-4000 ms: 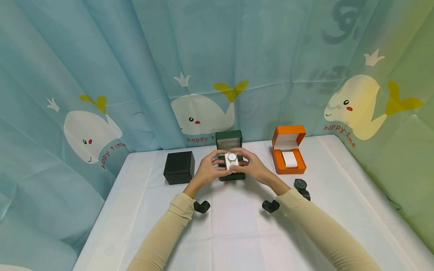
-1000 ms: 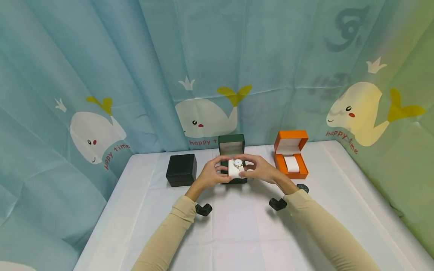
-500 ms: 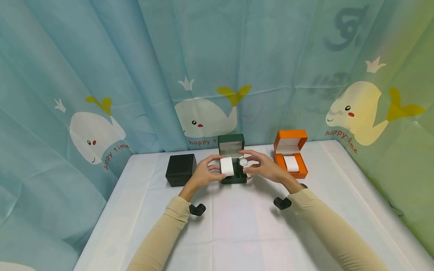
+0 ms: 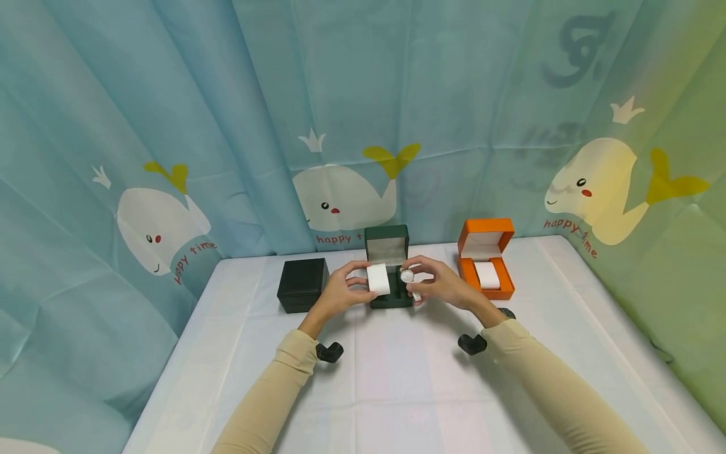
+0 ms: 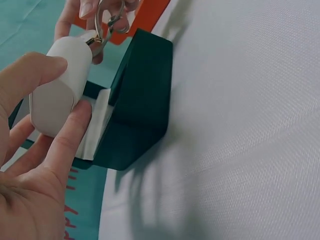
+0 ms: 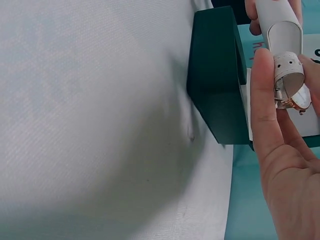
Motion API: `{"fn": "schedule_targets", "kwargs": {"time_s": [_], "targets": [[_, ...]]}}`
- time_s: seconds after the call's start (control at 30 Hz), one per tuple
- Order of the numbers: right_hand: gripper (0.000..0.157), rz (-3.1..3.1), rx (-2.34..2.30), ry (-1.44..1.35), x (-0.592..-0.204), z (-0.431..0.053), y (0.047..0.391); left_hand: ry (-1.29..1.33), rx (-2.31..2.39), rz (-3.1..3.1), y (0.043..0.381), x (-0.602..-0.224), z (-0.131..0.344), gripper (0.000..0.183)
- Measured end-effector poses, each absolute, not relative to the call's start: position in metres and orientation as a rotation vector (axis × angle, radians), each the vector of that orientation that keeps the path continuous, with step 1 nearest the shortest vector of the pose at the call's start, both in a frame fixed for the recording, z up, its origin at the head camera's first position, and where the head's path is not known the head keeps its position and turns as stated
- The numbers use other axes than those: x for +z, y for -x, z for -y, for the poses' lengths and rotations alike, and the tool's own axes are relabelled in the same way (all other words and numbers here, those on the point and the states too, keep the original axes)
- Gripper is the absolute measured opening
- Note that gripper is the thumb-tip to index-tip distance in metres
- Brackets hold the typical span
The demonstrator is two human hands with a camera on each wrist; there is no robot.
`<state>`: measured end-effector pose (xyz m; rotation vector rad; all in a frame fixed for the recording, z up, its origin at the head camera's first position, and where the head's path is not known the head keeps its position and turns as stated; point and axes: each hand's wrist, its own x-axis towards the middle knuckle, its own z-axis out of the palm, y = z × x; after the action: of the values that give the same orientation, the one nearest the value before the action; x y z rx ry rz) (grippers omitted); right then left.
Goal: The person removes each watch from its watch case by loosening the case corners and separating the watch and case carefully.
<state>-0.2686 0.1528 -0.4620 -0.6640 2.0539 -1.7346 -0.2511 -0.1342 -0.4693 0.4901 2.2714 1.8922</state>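
A white watch cushion [image 4: 378,279] is gripped between the thumb and fingers of my left hand [image 4: 338,293]. To its right, my right hand [image 4: 441,285] holds a wristwatch [image 4: 407,276] with a white strap and a round pale dial. In the right wrist view the strap is bent into a loop, with small holes near its end, just beside the cushion [image 6: 282,25]. Both hands are over a green watch box [image 4: 387,241], whose lid stands raised. Its dark inside shows between the cushion and the watch.
On the left stands a closed black box [image 4: 303,285]. An orange watch box [image 4: 486,226] with its lid up and a white cushion [image 4: 487,275] inside stands at the right. A dark watch [image 4: 507,313] lies partly behind the right wrist. A patterned curtain [image 4: 454,126] backs the white table [image 4: 391,391].
The watch was around the cushion; my right hand has pulled it off to the right. My left hand has shifted slightly left with the cushion. In the last half second the watch has tilted.
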Motion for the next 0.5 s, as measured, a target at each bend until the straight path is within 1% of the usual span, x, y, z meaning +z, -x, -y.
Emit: {"fn": "schedule_targets", "kwargs": {"time_s": [0.23,0.5], "targets": [[0.059,-2.044,-1.766,0.644,-0.4618,-0.1536,0.2667,-0.504,1.885,-2.318,0.2514,-0.4651,0.1352,0.066],[0.065,-2.061,-1.789,0.555,-0.4546,-0.1501,0.2598,-0.484,1.901,-2.311,0.2553,-0.4612,0.1355,0.065]]}}
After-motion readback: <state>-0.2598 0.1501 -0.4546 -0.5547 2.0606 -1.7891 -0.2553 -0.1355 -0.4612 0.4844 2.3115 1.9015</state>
